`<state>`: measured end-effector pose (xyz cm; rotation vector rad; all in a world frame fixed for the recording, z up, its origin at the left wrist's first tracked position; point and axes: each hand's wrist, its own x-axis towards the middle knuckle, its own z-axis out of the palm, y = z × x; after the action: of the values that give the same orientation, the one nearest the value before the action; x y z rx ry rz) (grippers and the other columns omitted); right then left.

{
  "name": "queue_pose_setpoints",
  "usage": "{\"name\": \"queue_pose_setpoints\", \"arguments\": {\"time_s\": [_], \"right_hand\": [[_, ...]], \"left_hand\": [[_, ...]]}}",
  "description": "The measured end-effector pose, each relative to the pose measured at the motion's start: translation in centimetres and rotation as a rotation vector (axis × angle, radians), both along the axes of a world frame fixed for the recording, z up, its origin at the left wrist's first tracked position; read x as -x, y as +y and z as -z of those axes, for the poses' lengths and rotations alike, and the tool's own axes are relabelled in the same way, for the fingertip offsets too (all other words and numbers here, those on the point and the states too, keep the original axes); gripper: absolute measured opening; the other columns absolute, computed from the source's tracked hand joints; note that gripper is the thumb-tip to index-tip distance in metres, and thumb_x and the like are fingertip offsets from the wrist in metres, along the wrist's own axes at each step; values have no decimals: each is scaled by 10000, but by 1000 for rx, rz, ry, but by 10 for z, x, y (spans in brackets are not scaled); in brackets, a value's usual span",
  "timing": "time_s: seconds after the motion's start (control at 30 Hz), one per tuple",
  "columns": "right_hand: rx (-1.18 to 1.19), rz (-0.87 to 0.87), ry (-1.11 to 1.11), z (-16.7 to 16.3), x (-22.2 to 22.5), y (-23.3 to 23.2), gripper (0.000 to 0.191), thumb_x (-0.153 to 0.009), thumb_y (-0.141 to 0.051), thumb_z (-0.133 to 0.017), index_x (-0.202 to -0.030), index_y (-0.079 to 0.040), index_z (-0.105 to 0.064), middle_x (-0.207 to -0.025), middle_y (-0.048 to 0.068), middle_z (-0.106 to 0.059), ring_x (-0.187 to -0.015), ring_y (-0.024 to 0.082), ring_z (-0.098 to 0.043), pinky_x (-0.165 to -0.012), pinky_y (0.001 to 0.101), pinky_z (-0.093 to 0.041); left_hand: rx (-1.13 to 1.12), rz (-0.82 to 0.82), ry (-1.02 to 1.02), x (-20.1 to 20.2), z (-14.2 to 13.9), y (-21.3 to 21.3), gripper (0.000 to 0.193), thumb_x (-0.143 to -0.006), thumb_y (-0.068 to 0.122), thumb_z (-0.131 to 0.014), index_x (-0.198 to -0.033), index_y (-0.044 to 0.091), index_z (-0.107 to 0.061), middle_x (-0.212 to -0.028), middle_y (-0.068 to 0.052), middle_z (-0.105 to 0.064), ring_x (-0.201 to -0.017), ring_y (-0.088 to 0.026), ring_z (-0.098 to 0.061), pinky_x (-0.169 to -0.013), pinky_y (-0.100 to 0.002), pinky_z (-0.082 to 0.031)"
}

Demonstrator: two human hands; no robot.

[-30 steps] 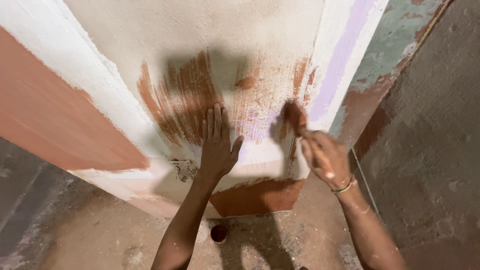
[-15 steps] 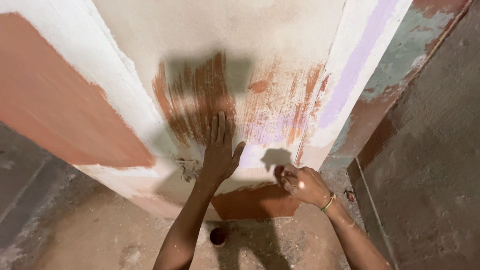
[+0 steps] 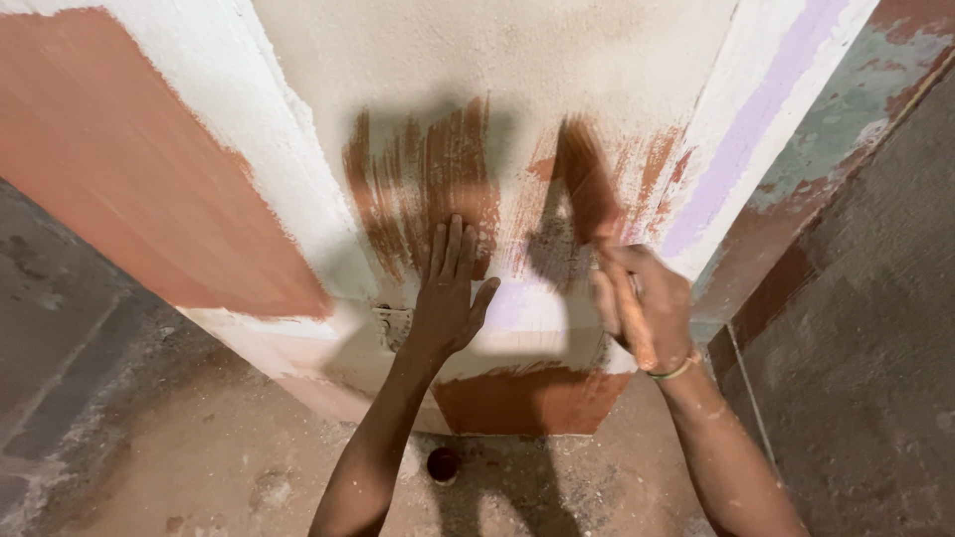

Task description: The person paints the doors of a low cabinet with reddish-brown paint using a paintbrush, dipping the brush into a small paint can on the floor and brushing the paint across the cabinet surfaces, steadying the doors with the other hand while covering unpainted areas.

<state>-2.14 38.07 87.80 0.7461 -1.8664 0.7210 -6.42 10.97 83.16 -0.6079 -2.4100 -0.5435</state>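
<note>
Two hands (image 3: 450, 298) (image 3: 642, 308) at pale wall (image 3: 557, 60); blurred brush (image 3: 589, 184) streaks it reddish-brown.

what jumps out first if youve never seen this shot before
The eye goes first to the fresh reddish-brown brush strokes streaked across the pale plastered wall at centre. Just below them the left hand lies flat against the wall, while the right hand grips a paintbrush pressed to the strokes on the right. A large solid patch of the same brown fills the wall face at left.
</note>
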Motion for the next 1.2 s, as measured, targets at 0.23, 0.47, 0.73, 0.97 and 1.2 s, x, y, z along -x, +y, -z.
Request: {"name": "queue_pose_setpoints", "arguments": {"time_s": [0.23,0.47,0.73,0.97,1.2], "right_hand": [[-386,-79,-618,128,18,-33,231,-932,-143,-605,-1154,-83,-591,-582,28,-645,-364,113,-533,-336,199,-406],[-189,23,-18,78,25,-40,165,-965,-81,-621,-1110,-47,-692,-736,79,-710,-387,98,-497,-291,206,-391],[-40,9,5,20,23,-53,177,-1094,-181,-614,-1010,-25,-614,-695,34,-621,-499,108,-571,-416,236,-431],[-334,-73,-682,109,19,-60,153,-924,-203,-578,-1054,-124,-575,-478,10,-570,-338,114,-490,-337,238,-400],[-45,-41,-240,54,20,-69,61,-1017,-130,-600,-991,-78,-616,-576,13,-592,-408,81,-507,-319,211,-395]], "left_hand": [[8,-31,-17,-4,-1,-20,804,-1039,475,-448,-1606,-1,-135,-1694,-193,-51,-1568,-390,-40,-1261,-518,-68],[23,-58,-16,-4,-8,-34,821,-1038,491,-431,-1612,13,-90,-1698,-189,-19,-1574,-367,-25,-1261,-525,-47],[-20,-36,-35,-1,7,-41,799,-1041,472,-448,-1608,10,-124,-1692,-193,-18,-1575,-379,-27,-1257,-532,-57],[32,-30,-80,8,10,-52,778,-1034,446,-458,-1602,11,-154,-1697,-201,-58,-1572,-365,-54,-1251,-532,-75],[23,9,-104,-1,0,-60,798,-1034,478,-457,-1606,27,-131,-1700,-161,-71,-1568,-370,-62,-1253,-533,-88]]}}
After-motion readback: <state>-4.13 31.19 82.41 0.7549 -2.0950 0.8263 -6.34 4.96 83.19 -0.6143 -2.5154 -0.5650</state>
